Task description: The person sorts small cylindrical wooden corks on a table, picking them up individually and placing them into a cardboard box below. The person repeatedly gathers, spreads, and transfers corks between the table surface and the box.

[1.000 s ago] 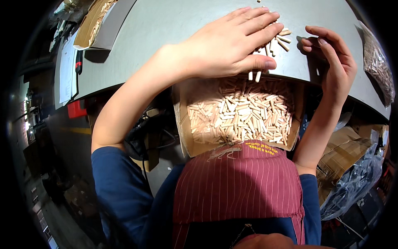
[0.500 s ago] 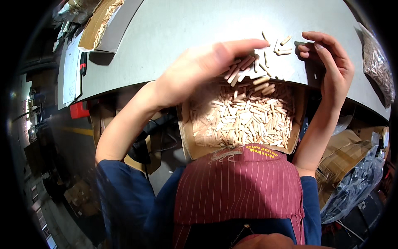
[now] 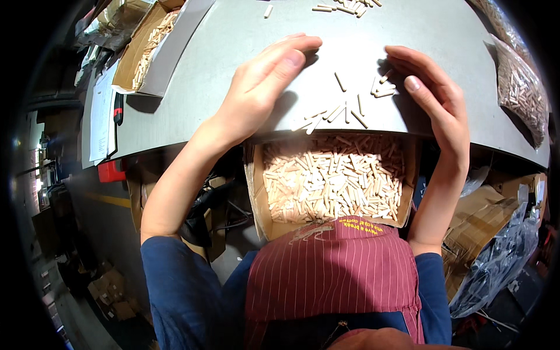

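Loose wooden dowel pins (image 3: 346,112) lie scattered on the grey table (image 3: 204,76), several of them along its near edge. Just below that edge, against my apron, a cardboard box (image 3: 258,201) holds a thick layer of the same pins. My left hand (image 3: 265,81) hovers over the table to the left of the scattered pins, fingers stretched out and slightly curved, holding nothing. On the other side my right hand (image 3: 434,93) curves inward, thumb and fingers apart. Its fingertips are beside a few pins; whether they touch one I cannot tell.
More pins form a small pile (image 3: 353,7) at the table's far side. An open carton of pins (image 3: 146,58) stands at the far left, near papers (image 3: 103,119) and a red-and-black tool (image 3: 118,109). Clear bags of pins (image 3: 521,90) lie at the right.
Pins that were dropping off the edge under my left hand are now in the box. The left hand has moved left and away from the edge; the right has shifted slightly left.
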`<state>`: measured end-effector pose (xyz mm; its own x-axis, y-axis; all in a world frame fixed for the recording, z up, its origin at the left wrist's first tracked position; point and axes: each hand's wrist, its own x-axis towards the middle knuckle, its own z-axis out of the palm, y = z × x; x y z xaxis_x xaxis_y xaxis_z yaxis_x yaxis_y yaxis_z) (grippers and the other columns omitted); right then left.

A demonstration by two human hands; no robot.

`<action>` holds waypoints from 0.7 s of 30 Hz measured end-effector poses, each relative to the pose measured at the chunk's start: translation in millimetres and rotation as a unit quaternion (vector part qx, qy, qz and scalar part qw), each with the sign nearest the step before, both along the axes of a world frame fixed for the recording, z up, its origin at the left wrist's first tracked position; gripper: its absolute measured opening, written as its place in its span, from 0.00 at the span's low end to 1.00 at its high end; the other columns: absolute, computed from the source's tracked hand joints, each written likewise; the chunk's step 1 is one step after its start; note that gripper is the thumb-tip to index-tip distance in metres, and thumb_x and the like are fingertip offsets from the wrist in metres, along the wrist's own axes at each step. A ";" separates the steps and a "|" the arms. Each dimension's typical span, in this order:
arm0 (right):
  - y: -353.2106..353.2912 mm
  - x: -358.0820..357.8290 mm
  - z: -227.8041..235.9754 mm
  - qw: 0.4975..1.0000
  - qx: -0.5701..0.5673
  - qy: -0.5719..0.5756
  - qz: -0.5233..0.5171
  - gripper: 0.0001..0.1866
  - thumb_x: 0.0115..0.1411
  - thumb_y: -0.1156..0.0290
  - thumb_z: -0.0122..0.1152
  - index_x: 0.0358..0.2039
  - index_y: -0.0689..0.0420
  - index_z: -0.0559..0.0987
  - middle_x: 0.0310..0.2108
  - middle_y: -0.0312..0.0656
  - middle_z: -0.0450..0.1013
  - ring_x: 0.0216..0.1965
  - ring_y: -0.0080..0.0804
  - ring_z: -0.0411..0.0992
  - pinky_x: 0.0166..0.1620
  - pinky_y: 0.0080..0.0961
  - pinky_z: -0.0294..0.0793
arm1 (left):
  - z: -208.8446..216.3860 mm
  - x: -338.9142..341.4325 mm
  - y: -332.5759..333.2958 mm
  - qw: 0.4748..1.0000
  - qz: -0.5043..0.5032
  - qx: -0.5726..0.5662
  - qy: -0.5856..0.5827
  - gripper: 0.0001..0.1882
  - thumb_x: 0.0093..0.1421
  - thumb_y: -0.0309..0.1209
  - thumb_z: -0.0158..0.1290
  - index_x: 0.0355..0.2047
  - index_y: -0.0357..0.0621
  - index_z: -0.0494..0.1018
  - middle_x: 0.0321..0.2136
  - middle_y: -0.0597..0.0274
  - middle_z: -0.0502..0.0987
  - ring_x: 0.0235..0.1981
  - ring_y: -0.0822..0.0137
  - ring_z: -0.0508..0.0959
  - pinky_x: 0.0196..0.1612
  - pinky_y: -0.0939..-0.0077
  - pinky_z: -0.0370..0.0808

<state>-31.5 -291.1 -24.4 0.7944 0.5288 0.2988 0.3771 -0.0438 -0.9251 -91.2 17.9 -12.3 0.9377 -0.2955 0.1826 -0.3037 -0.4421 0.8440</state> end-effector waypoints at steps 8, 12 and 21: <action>-3.1 -18.3 12.8 0.962 0.083 0.154 0.211 0.32 0.70 0.56 0.58 0.64 0.69 0.73 0.59 0.56 0.76 0.58 0.47 0.78 0.64 0.39 0.74 | -8.7 7.8 -17.1 0.969 -0.137 0.147 -0.141 0.28 0.78 0.42 0.40 0.71 0.38 0.64 0.71 0.49 0.67 0.75 0.50 0.59 0.77 0.55 0.52; -26.8 -0.1 -0.9 0.965 0.179 0.167 0.097 0.28 0.76 0.55 0.49 0.60 0.70 0.74 0.53 0.60 0.79 0.53 0.48 0.81 0.61 0.40 0.78 | -6.1 7.7 -28.1 0.957 -0.202 0.144 -0.149 0.29 0.78 0.41 0.41 0.72 0.39 0.63 0.71 0.48 0.65 0.75 0.49 0.59 0.77 0.53 0.51; -38.8 10.2 -16.9 0.945 0.277 0.168 0.049 0.19 0.78 0.69 0.44 0.58 0.70 0.76 0.49 0.58 0.80 0.48 0.43 0.84 0.55 0.36 0.84 | 10.7 -36.2 -32.1 0.918 -0.235 -0.224 0.230 0.38 0.75 0.57 0.37 0.62 0.30 0.73 0.55 0.40 0.80 0.59 0.46 0.79 0.68 0.51 0.70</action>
